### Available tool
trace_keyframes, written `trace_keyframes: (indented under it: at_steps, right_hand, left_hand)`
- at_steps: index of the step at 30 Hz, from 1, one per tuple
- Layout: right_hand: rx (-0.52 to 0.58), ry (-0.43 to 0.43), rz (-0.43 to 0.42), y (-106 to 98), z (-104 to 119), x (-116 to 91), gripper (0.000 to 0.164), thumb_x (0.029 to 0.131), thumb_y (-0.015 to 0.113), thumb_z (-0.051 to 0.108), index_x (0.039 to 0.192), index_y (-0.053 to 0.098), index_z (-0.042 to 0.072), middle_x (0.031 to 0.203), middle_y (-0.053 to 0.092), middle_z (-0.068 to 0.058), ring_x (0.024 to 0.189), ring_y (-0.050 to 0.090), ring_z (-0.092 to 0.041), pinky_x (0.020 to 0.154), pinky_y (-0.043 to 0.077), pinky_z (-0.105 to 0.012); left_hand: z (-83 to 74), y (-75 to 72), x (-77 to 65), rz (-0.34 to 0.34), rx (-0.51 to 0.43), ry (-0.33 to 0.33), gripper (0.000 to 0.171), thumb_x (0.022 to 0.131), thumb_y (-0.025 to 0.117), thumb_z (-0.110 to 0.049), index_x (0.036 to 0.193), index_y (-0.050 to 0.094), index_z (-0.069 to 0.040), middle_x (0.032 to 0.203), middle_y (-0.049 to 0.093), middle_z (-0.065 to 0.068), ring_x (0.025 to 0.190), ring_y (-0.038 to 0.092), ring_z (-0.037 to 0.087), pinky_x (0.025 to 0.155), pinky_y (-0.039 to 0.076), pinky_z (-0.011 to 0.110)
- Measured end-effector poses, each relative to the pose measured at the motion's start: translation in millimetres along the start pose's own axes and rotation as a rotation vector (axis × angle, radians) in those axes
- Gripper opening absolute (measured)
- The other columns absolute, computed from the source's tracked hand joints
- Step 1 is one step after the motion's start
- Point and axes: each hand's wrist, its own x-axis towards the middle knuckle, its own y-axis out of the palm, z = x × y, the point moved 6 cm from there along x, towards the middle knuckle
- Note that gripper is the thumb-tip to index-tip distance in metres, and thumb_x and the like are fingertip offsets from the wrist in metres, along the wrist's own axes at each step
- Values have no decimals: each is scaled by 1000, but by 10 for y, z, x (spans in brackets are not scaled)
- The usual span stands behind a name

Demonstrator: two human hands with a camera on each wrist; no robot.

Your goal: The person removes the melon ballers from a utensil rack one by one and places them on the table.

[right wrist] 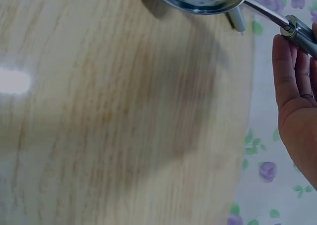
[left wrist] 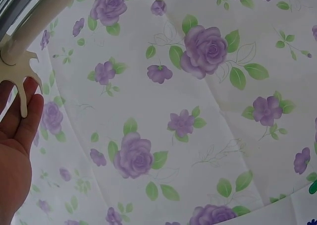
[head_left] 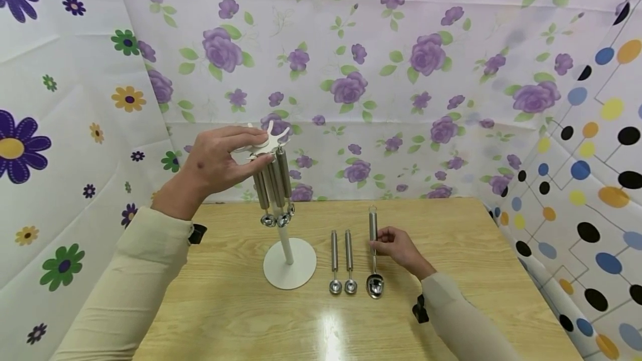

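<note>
My left hand [head_left: 215,157] grips the hooked top of a white utensil stand [head_left: 301,276], fingers over it and thumb along its side. Several steel utensils [head_left: 276,185] with small round ends hang from its hooks, partly behind the thumb. In the left wrist view, the fingers of this hand [left wrist: 17,158] lie against the pale hook ring [left wrist: 22,69]. Over the table's right half, my right hand [head_left: 399,248] pinches the handle of a steel serving spoon [head_left: 374,287], its oval bowl toward me. The right wrist view shows the spoon's bowl [right wrist: 203,2] above a shadow on the wood.
Two small steel scoops [head_left: 334,255] lie side by side between stand and spoon, bowls toward me. The light wooden table [head_left: 225,294] meets a floral cloth backdrop [head_left: 391,93] at its far edge. Patterned cloths also hang left and right.
</note>
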Motion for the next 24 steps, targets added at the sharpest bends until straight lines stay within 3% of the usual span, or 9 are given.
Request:
trace_keyframes:
  at_steps: [3, 10, 24]
  right_hand:
    - [-3, 7, -1, 1, -48, 7, 29, 91, 75, 13, 107, 59, -6, 92, 62, -11, 92, 63, -36, 86, 55, -53]
    - [-7, 71, -26, 4, -227, 57, 28, 90, 76, 14, 106, 62, -4, 92, 65, -12, 83, 67, -21, 83, 58, -46]
    - [-90, 157, -81, 96, -406, 105, 22, 89, 77, 11, 99, 68, -5, 89, 70, -10, 76, 68, -19, 73, 60, -37]
  left_hand:
    - [-3, -2, -4, -4, -2, 0, 59, 97, 56, -55, 106, 77, 0, 104, 74, 16, 95, 71, 34, 80, 57, 51]
    - [-9, -3, 1, -6, 7, -3, 58, 97, 57, -54, 106, 77, 0, 104, 74, 16, 95, 71, 34, 80, 57, 52]
    - [-25, -4, 4, -1, 22, 3, 59, 98, 56, -55, 107, 77, 0, 104, 74, 17, 95, 72, 34, 79, 57, 51]
